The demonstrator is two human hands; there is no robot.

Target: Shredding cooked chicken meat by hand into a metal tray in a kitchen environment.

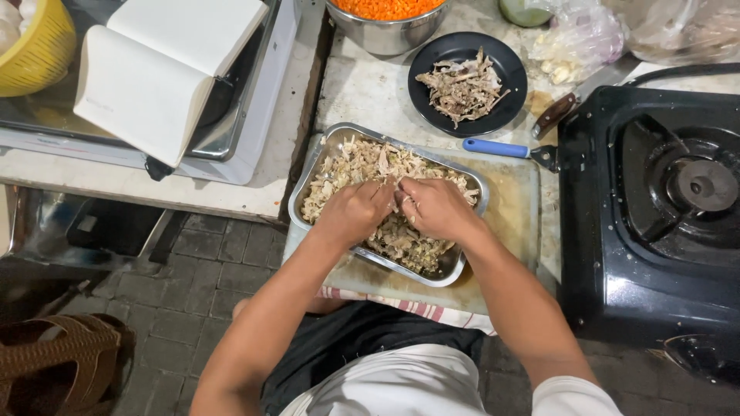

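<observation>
Shredded chicken (362, 166) fills a steel tray (462, 266) on the cutting board (509, 223), and both the left hand (354, 209) and right hand (435, 206) are knuckles-up in the middle of it, fingers curled together pinching a clump between them. Tray sits near the counter edge (right over the person's lap), so a hard tug could probably slide it off or flick shreds onto the board, maybe toward the black stove (655, 208) just beside it
</observation>
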